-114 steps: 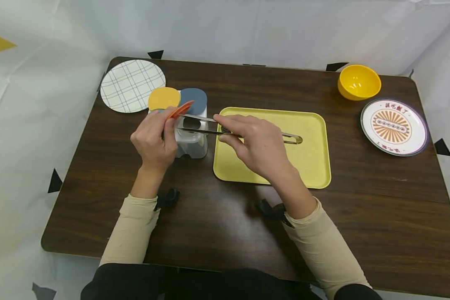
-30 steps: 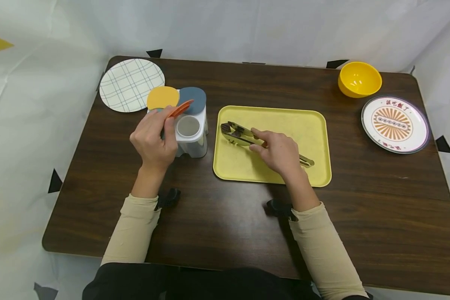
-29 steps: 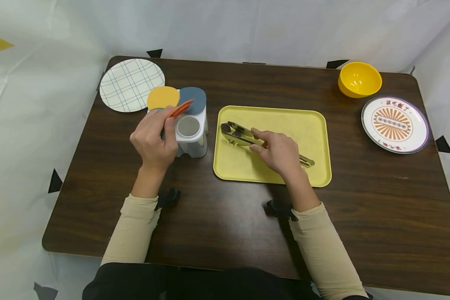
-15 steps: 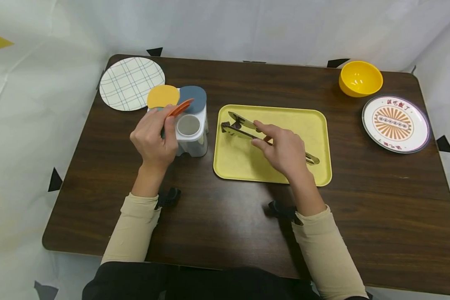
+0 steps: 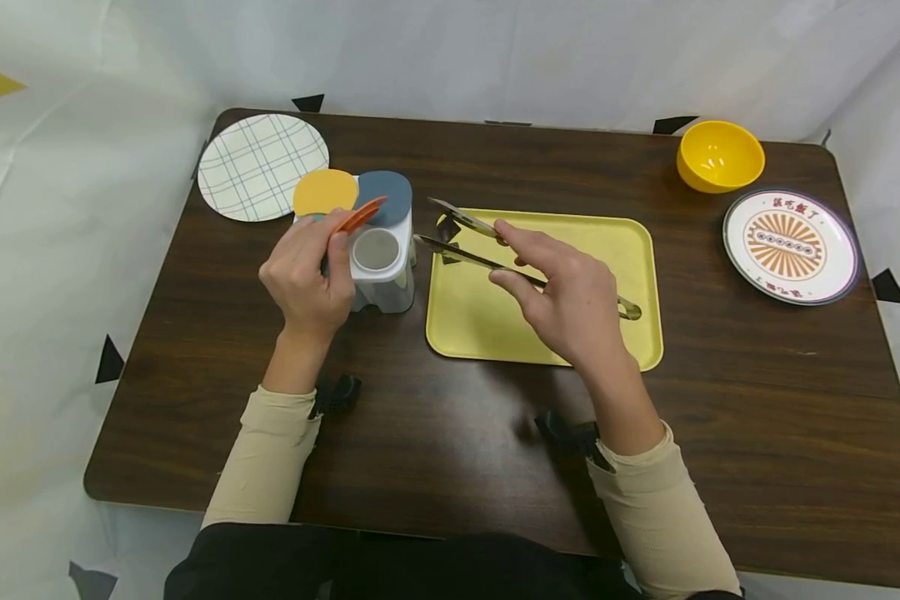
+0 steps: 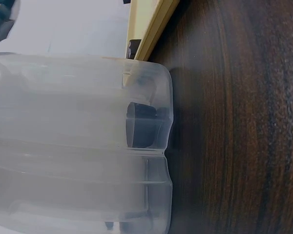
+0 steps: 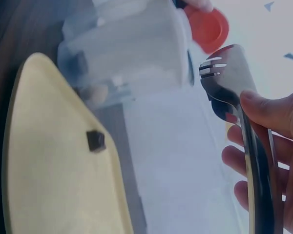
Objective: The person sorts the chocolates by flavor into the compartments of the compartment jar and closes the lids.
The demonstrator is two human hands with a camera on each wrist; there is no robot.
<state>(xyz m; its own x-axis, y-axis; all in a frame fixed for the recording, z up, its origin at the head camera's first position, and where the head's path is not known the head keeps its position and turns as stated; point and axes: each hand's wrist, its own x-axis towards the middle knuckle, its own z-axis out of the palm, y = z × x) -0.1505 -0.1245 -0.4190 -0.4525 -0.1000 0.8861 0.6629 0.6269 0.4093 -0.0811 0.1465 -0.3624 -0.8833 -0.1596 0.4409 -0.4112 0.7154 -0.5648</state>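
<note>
My left hand (image 5: 307,271) pinches the orange lid (image 5: 362,215), which is tilted up off one round opening of a multi-compartment storage box (image 5: 386,292). Through the box's clear wall, a dark block (image 6: 142,125) shows at the bottom in the left wrist view. My right hand (image 5: 566,296) holds metal tongs (image 5: 468,257) between thumb and fingers, tips spread and pointing at the box. One dark block (image 5: 447,227) shows between the tong arms, over the tray's left end. Another dark block (image 7: 95,140) lies on the yellow tray (image 5: 495,333).
The box's other lids are yellow (image 5: 326,192) and blue (image 5: 386,196), with a bit of teal behind my hand. A checked plate (image 5: 258,171) lies behind it. At the right are a yellow bowl (image 5: 720,158) and a white printed plate (image 5: 791,247).
The tongs first moved from the box down to the tray. They have since risen and shifted left toward the box, a dark block between their arms. My left hand keeps its place.
</note>
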